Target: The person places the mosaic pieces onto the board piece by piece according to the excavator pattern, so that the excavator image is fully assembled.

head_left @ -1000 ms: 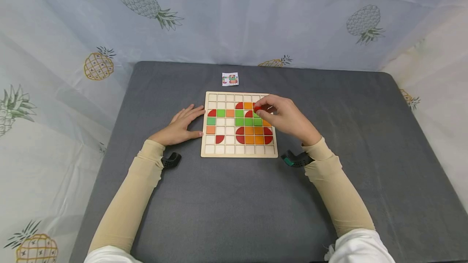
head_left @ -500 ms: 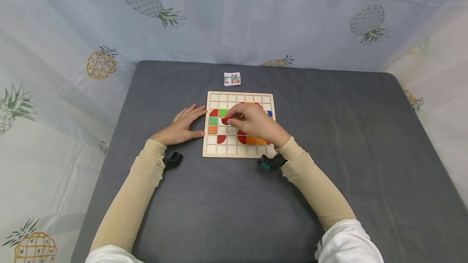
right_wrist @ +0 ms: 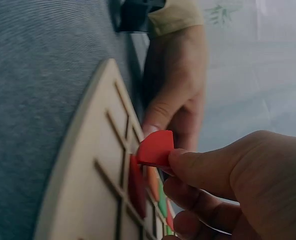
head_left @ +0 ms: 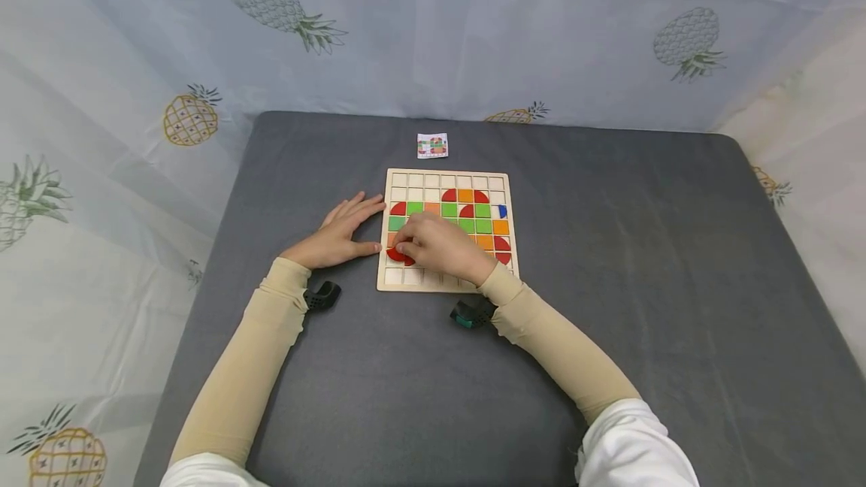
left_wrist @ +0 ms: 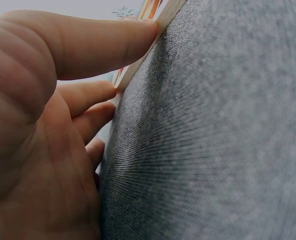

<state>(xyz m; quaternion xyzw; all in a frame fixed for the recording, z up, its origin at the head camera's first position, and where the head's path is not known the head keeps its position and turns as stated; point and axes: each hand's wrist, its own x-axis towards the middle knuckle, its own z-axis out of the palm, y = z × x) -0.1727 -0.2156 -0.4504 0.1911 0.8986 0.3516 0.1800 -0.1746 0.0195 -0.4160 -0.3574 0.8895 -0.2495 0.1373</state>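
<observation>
A wooden grid board (head_left: 433, 180) lies on the table, several of its cells filled with coloured tiles. My right hand (head_left: 441, 248) is over its lower left part, thumb and fingers pinching a red quarter-circle tile (right_wrist: 158, 149). The held piece is tilted just above the cells, close to another red tile (right_wrist: 136, 187) lying in the grid. My left hand (head_left: 333, 240) rests spread at the board's left side, thumb and fingertips touching its edge. Green, orange and red tiles in the middle are partly covered by my right hand.
Behind the board lies a small printed card (head_left: 432, 146) with a coloured grid pattern. A blue tile (head_left: 503, 211) sits in a right-side cell. The dark grey table (head_left: 643, 246) reaches a patterned curtain (head_left: 473, 36) at the back.
My right hand has carried the red tile from the board's upper right across to its lower left. The left hand has stayed at the board's left edge.
</observation>
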